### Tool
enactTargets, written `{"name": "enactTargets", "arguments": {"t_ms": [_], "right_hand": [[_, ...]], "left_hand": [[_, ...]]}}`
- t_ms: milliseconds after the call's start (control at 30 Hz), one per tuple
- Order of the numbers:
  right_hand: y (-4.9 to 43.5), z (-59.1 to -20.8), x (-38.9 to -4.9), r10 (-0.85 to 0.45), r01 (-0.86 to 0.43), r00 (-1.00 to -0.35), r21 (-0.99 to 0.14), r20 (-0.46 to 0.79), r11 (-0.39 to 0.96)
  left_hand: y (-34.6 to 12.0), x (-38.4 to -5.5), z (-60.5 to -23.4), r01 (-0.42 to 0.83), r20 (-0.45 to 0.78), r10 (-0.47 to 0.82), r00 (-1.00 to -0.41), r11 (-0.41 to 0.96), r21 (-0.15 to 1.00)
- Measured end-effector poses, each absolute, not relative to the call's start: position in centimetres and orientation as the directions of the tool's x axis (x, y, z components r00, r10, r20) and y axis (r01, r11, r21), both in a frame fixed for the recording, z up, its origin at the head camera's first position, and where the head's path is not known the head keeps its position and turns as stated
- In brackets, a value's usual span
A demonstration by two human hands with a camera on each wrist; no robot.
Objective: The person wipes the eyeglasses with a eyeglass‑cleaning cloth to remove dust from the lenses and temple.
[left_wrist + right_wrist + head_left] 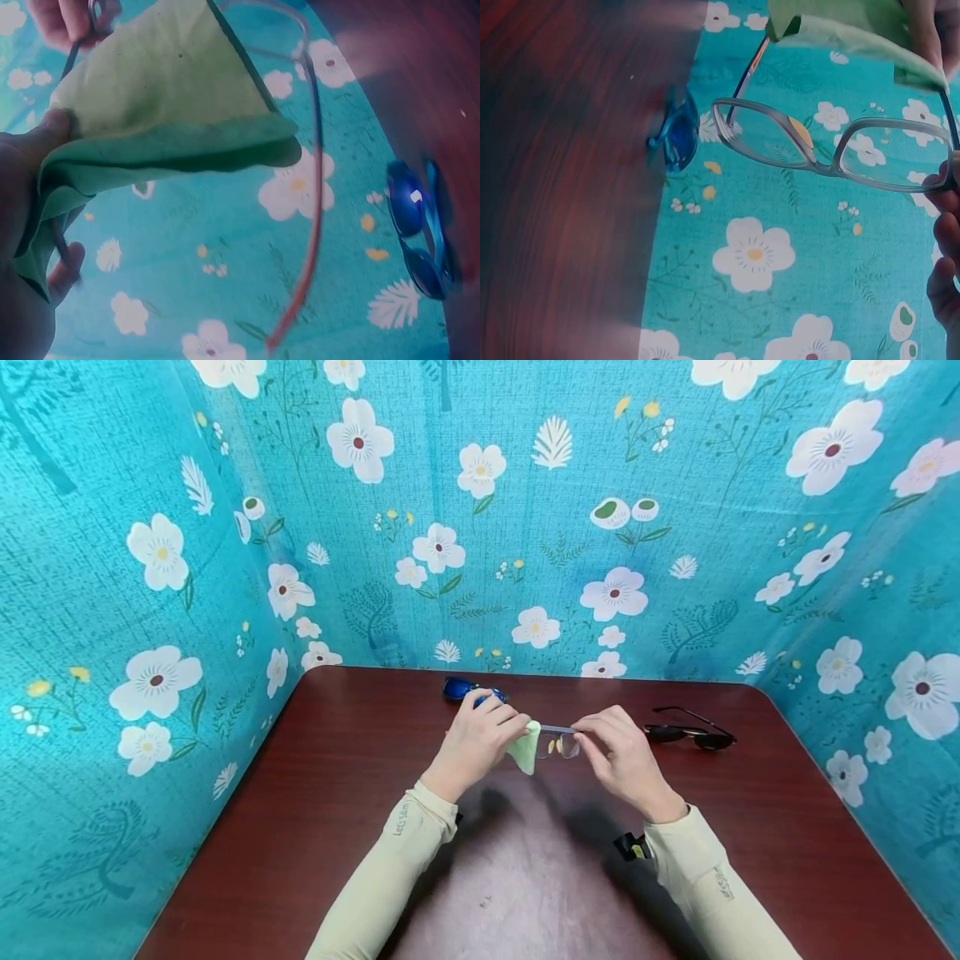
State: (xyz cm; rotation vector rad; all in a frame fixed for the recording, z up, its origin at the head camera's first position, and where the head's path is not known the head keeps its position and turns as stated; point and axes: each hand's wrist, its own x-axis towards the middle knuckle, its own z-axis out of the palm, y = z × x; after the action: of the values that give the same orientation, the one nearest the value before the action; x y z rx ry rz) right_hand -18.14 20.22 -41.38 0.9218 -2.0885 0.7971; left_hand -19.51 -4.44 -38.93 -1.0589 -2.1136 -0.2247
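Note:
A pair of clear-lensed eyeglasses [826, 170] with a grey frame is held up over the table between both hands. My left hand [476, 735] pinches a light green cloth [172, 82], folded round one temple of the glasses. The dark tip of that temple [61, 241] pokes out of the cloth beside the fingers in the left wrist view. With thumb and fingertips, my right hand [621, 760] grips the frame at its corner by the hinge. The other temple [315, 202], reddish toward its end, stands unfolded and free of the hands.
Blue-lensed sunglasses [459, 688] lie near the table's back edge, partly behind the left hand. Black sunglasses [708, 740] with one arm raised lie right of the right hand. Flowered blue cloth [480, 568] hangs round the dark red table [300, 827].

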Motion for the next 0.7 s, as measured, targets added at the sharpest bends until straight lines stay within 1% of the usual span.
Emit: {"name": "enactTargets", "arguments": {"t_ms": [200,400,533,633,700], "right_hand": [[21.2,-41.8,-18.1,-0.367,-0.785,-0.503,-0.236,0.783,0.573],[21.4,-41.7,-18.1,-0.447,-0.766,-0.548,-0.209,0.707,0.608],[21.3,-41.6,-18.2,-0.496,-0.793,-0.517,-0.171,0.698,0.585],[21.4,-41.7,-18.3,-0.507,-0.805,-0.501,-0.162,0.702,0.571],[21.5,-41.8,-18.2,-0.504,-0.801,-0.511,-0.175,0.696,0.572]], "left_hand": [[-5.6,-19.7,-39.4,0.742,0.712,0.578,-0.398,0.660,-0.120],[-5.2,-19.8,-39.8,0.737,0.752,0.554,-0.356,0.662,-0.139],[-5.0,-19.7,-39.8,0.737,0.768,0.534,-0.355,0.665,-0.121],[-5.1,-19.7,-39.8,0.737,0.754,0.546,-0.364,0.664,-0.126],[-5.3,-19.7,-39.9,0.738,0.741,0.561,-0.369,0.661,-0.133]]}}
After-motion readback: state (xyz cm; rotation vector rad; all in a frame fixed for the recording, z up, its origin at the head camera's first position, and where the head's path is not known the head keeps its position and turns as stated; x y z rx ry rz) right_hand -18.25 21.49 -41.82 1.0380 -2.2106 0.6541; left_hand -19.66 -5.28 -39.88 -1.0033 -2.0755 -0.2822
